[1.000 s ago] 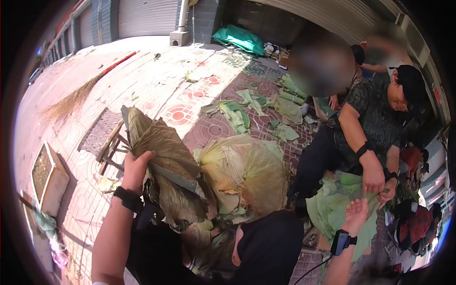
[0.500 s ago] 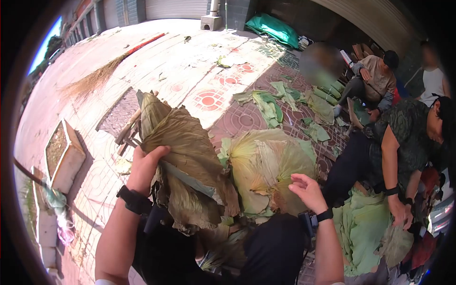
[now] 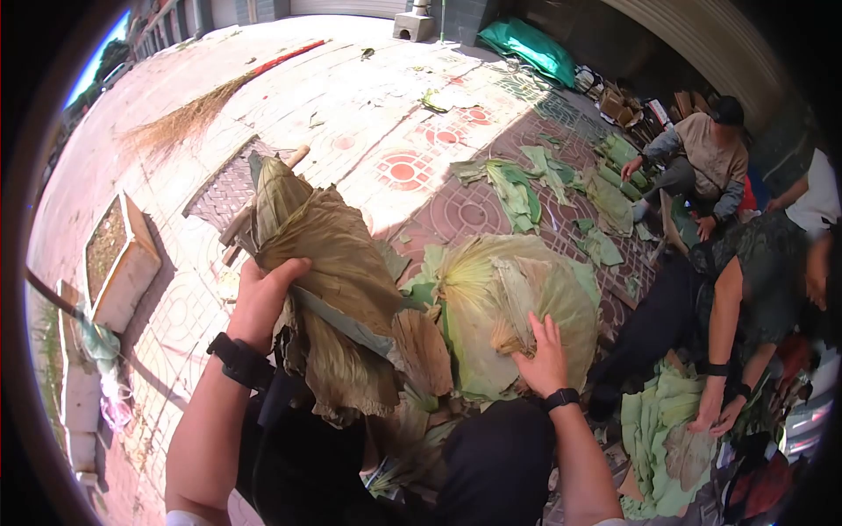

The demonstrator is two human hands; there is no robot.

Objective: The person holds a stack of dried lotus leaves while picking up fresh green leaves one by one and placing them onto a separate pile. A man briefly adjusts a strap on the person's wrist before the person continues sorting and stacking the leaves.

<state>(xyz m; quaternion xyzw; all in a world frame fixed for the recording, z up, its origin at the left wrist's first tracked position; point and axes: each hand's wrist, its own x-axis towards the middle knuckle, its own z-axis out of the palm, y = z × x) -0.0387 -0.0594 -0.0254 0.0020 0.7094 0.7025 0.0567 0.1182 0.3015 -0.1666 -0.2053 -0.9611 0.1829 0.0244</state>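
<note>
My left hand is closed around the folded end of a bundle of dried brown lotus leaves, thumb on top. The bundle hangs over my left knee, its ragged edges spread to the right. My right hand lies with fingers stretched out on a large, flattened, yellow-green lotus leaf. Its fingertips touch a paler, wrinkled patch near that leaf's middle. Whether other leaves lie beneath is hard to tell. More crumpled leaves sit low between my knees.
At the right, a co-worker's hands rest on a green leaf pile. Another person sits farther back near scattered green leaves. A straw broom, white planter box and green sack lie around.
My right hand has come down and left onto the yellow-green leaf, from hovering beside it. My left hand keeps its hold on the brown leaves. The view has shifted slightly.
</note>
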